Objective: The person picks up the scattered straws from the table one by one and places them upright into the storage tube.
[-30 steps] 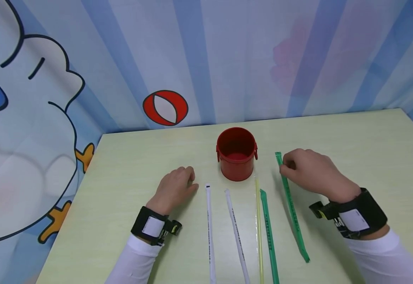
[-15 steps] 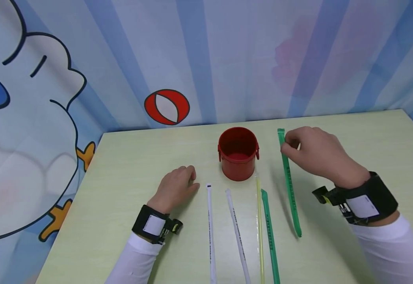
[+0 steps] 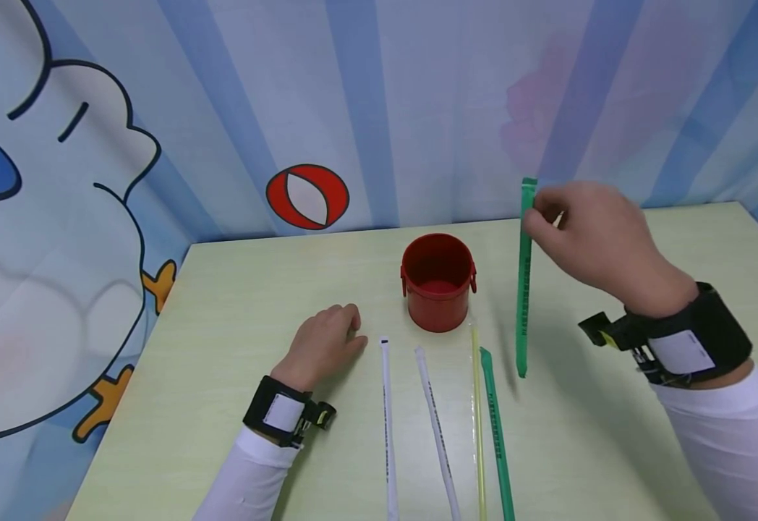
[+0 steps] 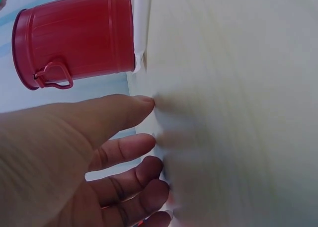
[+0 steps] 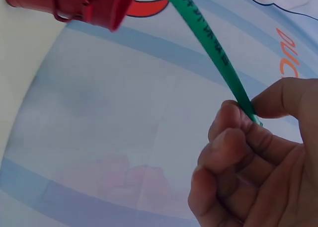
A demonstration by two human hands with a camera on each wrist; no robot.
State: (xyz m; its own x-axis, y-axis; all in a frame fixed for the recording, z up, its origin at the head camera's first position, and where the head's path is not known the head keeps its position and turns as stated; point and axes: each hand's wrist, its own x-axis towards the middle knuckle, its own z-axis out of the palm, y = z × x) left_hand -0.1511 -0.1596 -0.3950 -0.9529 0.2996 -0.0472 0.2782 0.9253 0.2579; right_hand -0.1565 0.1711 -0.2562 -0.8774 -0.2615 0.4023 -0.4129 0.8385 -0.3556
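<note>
Between thumb and fingers my right hand pinches a green paper-wrapped straw near its upper end. The straw hangs almost upright in the air, right of a small red bucket. In the right wrist view the pinched green straw slants down to the fingertips. My left hand rests on the table with loosely bent fingers, holding nothing. From the left wrist, its fingertips touch the tabletop and the red bucket stands beyond the thumb.
Left to right on the table lie a white wrapped straw, another white straw, a yellow straw and a second green straw. A printed blue curtain hangs behind the table.
My right hand has lifted the green straw up off the table, and it has swung from slanted to nearly upright. The left hand has stayed in place.
</note>
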